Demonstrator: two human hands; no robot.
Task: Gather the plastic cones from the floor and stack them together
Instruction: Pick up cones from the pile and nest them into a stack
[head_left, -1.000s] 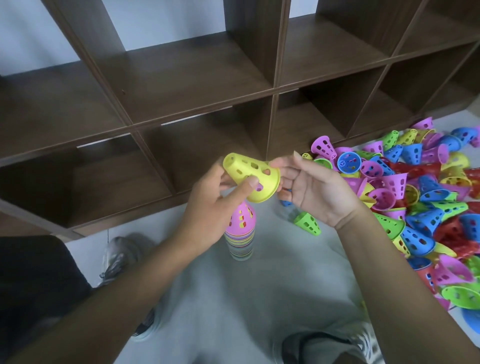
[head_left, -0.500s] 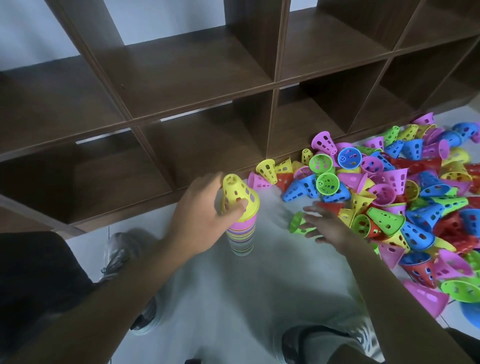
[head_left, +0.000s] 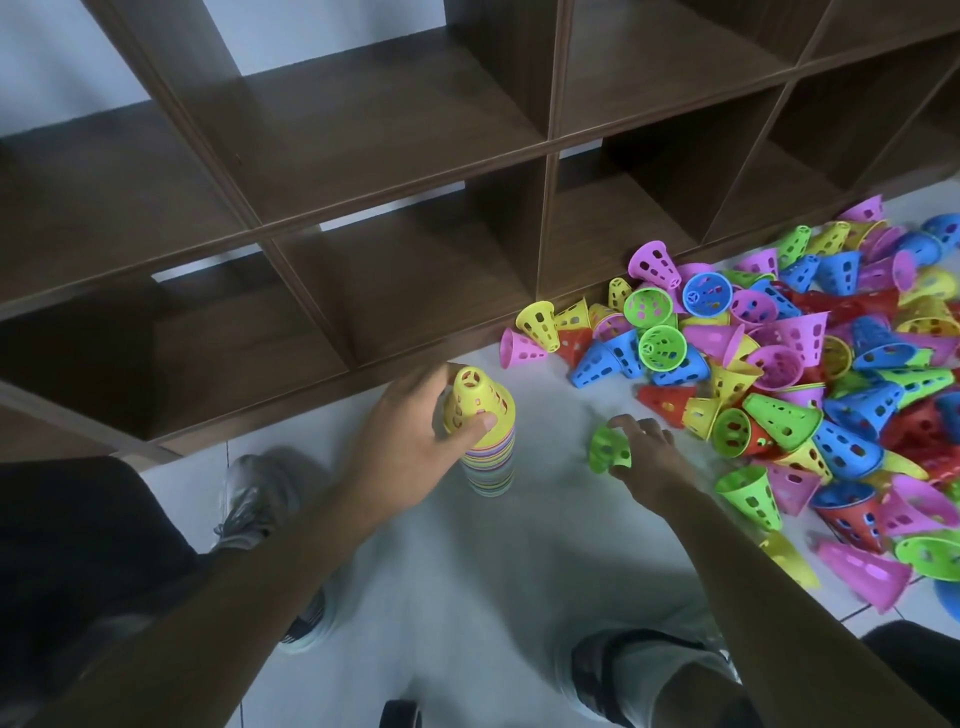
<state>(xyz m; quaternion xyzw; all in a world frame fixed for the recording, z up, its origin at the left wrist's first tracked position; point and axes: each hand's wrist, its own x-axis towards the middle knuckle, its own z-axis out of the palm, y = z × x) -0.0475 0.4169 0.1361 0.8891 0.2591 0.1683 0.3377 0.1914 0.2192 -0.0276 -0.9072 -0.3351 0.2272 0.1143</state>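
Left hand (head_left: 410, 447) gripping yellow perforated plastic cone (head_left: 480, 402) atop upright striped stack (head_left: 491, 465), tip up; right hand (head_left: 647, 454) pinching green plastic cone (head_left: 605, 452), lying sideways on floor (head_left: 519, 571).

Bare floor (head_left: 550, 426) lies open between the stack of cones (head_left: 488, 462), held by the left hand (head_left: 410, 441), and the right hand (head_left: 649, 457), which grips a green cone (head_left: 605, 451). To the right the cone pile (head_left: 810, 364) crowds the floor. Behind, the dark shelf unit (head_left: 395, 234) walls off the far side; shoes (head_left: 254, 499) stand near the stack's left
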